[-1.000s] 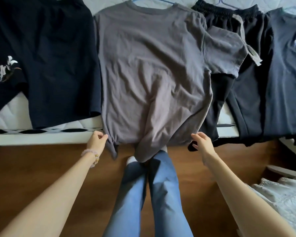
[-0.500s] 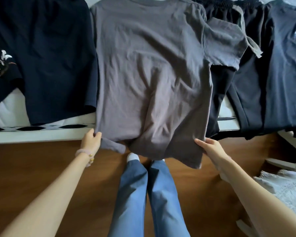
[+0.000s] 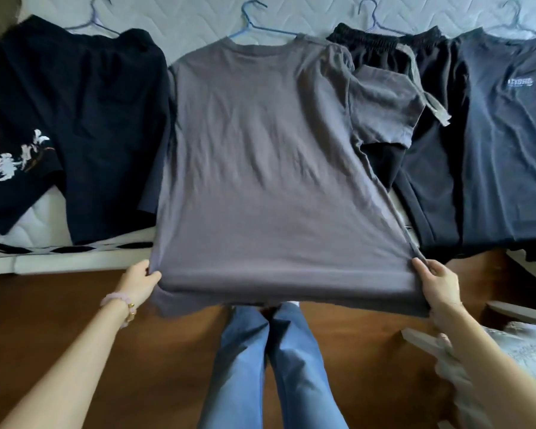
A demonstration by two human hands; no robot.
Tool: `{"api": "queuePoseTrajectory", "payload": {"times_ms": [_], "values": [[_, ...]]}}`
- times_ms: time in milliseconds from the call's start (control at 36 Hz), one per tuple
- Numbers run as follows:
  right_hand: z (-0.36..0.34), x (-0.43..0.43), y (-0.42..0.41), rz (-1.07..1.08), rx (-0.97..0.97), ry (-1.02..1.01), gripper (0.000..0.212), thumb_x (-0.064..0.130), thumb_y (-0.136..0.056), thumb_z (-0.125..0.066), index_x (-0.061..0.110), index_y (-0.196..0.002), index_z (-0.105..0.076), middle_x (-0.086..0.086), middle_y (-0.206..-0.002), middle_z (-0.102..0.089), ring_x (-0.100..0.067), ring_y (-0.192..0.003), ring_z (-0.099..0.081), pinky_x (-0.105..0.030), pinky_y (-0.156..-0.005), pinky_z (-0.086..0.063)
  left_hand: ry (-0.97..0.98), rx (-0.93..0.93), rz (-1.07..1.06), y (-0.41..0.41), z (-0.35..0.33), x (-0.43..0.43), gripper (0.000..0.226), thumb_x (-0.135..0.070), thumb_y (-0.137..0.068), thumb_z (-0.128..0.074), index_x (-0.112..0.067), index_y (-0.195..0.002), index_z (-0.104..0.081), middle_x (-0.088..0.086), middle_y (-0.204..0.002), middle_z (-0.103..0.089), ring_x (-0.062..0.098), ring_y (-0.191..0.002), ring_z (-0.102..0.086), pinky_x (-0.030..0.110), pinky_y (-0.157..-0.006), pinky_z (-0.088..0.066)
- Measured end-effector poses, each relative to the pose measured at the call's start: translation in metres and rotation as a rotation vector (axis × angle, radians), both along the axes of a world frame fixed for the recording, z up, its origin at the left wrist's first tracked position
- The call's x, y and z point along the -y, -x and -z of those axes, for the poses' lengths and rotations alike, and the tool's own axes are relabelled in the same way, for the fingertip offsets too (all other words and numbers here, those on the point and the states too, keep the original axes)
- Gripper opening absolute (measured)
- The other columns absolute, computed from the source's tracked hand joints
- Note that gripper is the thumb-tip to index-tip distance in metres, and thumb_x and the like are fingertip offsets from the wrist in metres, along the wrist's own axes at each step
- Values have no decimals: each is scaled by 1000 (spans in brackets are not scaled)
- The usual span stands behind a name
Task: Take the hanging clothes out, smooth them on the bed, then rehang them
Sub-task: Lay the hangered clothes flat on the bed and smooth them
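My left hand [image 3: 140, 281] and right hand [image 3: 437, 283] each pinch a hem corner of the grey T-shirt [image 3: 260, 165], spread on the bed [image 3: 316, 13] with its hem stretched past the bed's near edge, and pulling harder could, I reckon, drag its collar off the blue hanger [image 3: 248, 25].

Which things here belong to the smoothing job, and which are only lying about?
In the job: grey T-shirt, left hand and right hand gripping its hem, blue hanger, navy T-shirt, black trousers, bed.
Lying about: white cloth, lower right.
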State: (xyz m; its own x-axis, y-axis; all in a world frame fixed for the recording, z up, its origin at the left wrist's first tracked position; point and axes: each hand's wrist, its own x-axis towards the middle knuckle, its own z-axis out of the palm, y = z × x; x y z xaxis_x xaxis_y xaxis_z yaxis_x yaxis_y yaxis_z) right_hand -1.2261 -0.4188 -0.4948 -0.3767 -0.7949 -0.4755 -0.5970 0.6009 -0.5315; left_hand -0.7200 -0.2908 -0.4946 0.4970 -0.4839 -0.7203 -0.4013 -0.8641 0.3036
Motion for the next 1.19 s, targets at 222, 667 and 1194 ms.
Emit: {"api": "queuePoseTrajectory", "payload": {"times_ms": [222,667,1194], "values": [[20,7,8,18,-204,-116,34,28,-93,-52,1,-109,-64,-28,-109,-64,-44,-101,-57,-37,-75,-39,-66,-280,-424,44,22,-25,53,-23,-96,-53,5,-139,-39,14,-135,-50,23,-106,-54,32,-85,-43],[18,22,-67,43,-478,-272,51,20,-67,-58,2,-115,-59,-35,-110,-59,-51,-103,-55,-52,-93,-46,-44,-373,-138,-27,53,-34,14,-18,-87,-64,-20,-81,-51,-1,-75,-59,19,-75,-61,24,-64,-43],[57,-27,-538,250,160,-237,54,23,-79,-69,2,-122,-44,-22,-118,-57,-36,-106,-57,-41,-90,-42,108,71,-636,-395,44,-20,49,-23,-91,-58,-1,-133,-47,18,-134,-53,36,-119,-53,41,-102,-42]]}}
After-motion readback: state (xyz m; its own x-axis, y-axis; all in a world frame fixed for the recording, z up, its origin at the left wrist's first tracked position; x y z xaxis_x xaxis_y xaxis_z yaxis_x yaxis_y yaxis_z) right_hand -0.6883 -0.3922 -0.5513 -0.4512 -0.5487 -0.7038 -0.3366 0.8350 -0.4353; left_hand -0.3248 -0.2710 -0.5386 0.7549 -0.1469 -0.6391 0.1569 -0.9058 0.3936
